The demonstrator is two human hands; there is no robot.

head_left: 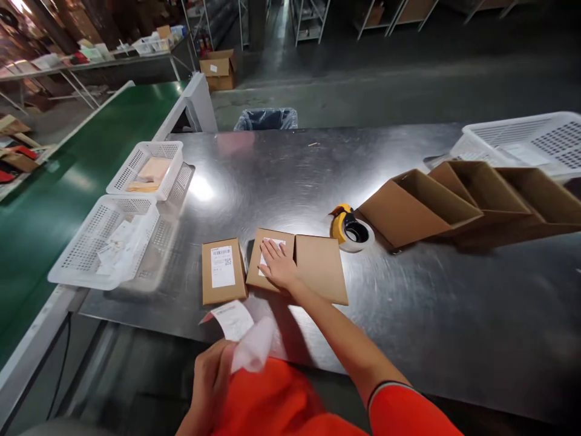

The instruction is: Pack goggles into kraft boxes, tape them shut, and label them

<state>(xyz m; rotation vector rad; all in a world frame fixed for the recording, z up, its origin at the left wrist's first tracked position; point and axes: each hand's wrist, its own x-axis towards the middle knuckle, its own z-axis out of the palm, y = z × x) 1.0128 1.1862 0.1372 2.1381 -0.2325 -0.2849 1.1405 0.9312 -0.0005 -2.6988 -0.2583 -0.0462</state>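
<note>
My right hand (280, 267) lies flat with fingers spread on a cardboard box (252, 269), pressing a white label on its top; the hand covers much of the label. To its left is another closed box (207, 275) with a printed shipping label (222, 266). Touching the right side of the middle box is a plain closed box (321, 263). Near the table's front edge, my left hand (211, 370) is closed on a printed label sheet (233, 320), with crumpled, pale, translucent material (255, 344) bunched beside it.
A yellow tape dispenser (341, 225) lies beside several open cartons (408, 206) on the metal table (281, 175). Two white baskets (102, 280) with papers stand left, next to a green conveyor (91, 142). Another basket (512, 133) is far right. A lined bin (267, 119) stands behind.
</note>
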